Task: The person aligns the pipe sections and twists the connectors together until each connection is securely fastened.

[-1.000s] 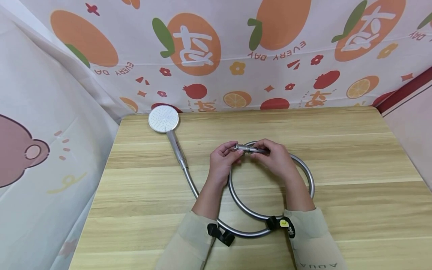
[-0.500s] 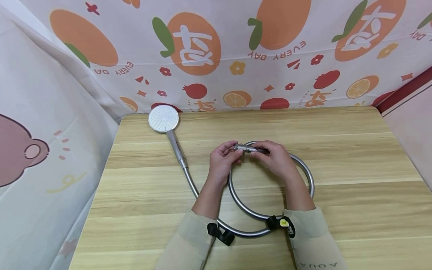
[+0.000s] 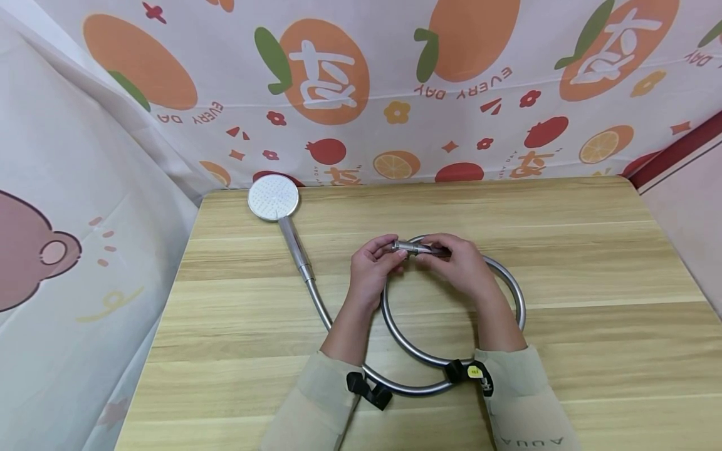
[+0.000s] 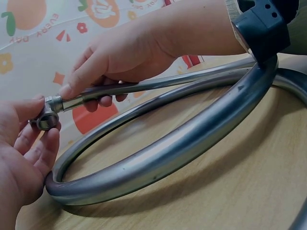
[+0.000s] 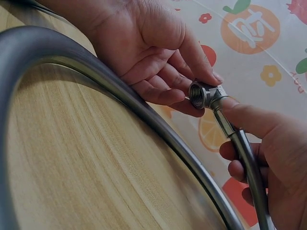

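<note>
My left hand pinches a small metal elbow fitting between thumb and fingers; its threaded round mouth faces away from the hose. My right hand grips the end of a grey metal shower hose, thumb and forefinger close to the fitting. Hose end and fitting are joined in a line, held above the table. The remaining hose loops under both forearms and runs left to a handheld shower head, which lies face up with its white nozzle plate showing. My fingers partly cover the fitting.
A wood-grain table carries everything. Behind it hangs a white cloth with fruit prints, and another pale cloth hangs on the left. Black straps with small cameras sit on both wrists. A red strip stands beyond the back right corner.
</note>
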Demonstrator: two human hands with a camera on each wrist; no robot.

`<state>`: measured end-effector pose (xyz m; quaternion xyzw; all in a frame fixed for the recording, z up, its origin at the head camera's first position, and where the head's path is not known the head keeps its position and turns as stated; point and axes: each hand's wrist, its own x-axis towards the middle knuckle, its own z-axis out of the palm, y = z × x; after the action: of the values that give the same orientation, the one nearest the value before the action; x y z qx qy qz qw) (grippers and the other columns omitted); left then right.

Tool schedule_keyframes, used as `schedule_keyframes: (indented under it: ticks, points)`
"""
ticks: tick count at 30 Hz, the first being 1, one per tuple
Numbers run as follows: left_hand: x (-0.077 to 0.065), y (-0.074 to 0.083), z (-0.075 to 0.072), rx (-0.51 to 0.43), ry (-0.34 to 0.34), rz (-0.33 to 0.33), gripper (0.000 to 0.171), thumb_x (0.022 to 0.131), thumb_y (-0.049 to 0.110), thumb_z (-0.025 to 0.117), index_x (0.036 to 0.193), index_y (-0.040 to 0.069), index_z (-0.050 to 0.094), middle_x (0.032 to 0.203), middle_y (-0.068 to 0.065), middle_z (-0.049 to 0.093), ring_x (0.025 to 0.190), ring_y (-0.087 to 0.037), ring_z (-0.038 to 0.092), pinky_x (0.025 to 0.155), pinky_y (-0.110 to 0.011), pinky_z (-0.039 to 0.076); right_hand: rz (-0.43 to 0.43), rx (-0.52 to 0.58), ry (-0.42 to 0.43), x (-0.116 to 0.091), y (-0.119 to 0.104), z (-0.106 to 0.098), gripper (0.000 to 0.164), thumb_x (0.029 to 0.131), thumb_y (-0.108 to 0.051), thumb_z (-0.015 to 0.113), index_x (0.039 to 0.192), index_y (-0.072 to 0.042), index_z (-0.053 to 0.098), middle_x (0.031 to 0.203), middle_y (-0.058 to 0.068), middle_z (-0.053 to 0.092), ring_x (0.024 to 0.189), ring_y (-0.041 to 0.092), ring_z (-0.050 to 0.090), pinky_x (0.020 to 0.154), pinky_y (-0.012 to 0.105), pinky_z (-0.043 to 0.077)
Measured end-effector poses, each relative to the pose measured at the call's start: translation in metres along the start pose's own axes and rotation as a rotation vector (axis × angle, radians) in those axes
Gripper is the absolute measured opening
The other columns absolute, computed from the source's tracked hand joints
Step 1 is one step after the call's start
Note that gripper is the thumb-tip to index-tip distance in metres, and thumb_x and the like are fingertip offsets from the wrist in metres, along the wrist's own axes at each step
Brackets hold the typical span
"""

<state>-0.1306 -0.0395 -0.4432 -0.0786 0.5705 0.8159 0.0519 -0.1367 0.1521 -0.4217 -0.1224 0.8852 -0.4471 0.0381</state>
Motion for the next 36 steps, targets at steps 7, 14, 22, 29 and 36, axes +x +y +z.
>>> schedule_keyframes:
  ticks: [7, 14, 22, 29, 36]
  points:
    - [-0.0002, 0.0013, 0.0012, 0.007, 0.011, -0.002, 0.044, 0.082, -0.006, 0.074, 0.123, -0.011, 0.059, 0.092, -0.001, 0.071, 0.074, -0.009, 0.067, 0.062, -0.024, 0.06, 0.004, 0.012, 0.017, -0.0007, -0.0007, -0.0004, 0.031, 0.084, -0.026, 0.079, 0.11, -0.018, 0.064, 0.103, 0.0, 0.07, 0.094, 0.018, 0.065, 0.086, 0.039, 0.057]
    - [-0.0005, 0.0014, 0.0015, 0.008, 0.0, 0.002, 0.043, 0.083, -0.006, 0.073, 0.123, -0.011, 0.059, 0.094, -0.003, 0.072, 0.075, -0.009, 0.068, 0.062, -0.025, 0.06, -0.004, -0.015, 0.024, -0.0002, -0.0015, -0.0006, 0.021, 0.088, -0.023, 0.075, 0.107, -0.019, 0.068, 0.105, 0.002, 0.071, 0.097, 0.019, 0.065, 0.087, 0.041, 0.056]
    - [-0.0019, 0.0015, 0.0017, 0.007, -0.026, 0.026, 0.042, 0.085, -0.007, 0.071, 0.124, -0.012, 0.057, 0.095, -0.002, 0.071, 0.073, -0.008, 0.067, 0.061, -0.023, 0.059, -0.017, -0.024, -0.009, 0.0004, -0.001, -0.0018, 0.022, 0.093, -0.03, 0.069, 0.111, -0.018, 0.068, 0.106, 0.0, 0.071, 0.096, 0.018, 0.064, 0.086, 0.039, 0.054]
    - [-0.0036, 0.0024, 0.0012, 0.023, -0.051, 0.033, 0.04, 0.086, -0.004, 0.071, 0.124, -0.01, 0.057, 0.099, -0.002, 0.071, 0.078, -0.008, 0.068, 0.061, -0.021, 0.058, -0.017, -0.033, -0.023, -0.0007, -0.0018, -0.0028, 0.026, 0.093, -0.039, 0.065, 0.111, -0.021, 0.069, 0.108, -0.002, 0.071, 0.098, 0.017, 0.064, 0.088, 0.04, 0.052]
    - [-0.0037, 0.0017, 0.0012, 0.033, -0.069, 0.054, 0.038, 0.087, -0.005, 0.069, 0.123, -0.009, 0.058, 0.099, -0.003, 0.071, 0.081, -0.008, 0.069, 0.061, -0.02, 0.057, -0.022, -0.04, -0.029, -0.001, -0.0025, -0.0039, 0.028, 0.094, -0.043, 0.062, 0.111, -0.022, 0.069, 0.108, -0.003, 0.071, 0.101, 0.017, 0.064, 0.09, 0.041, 0.052]
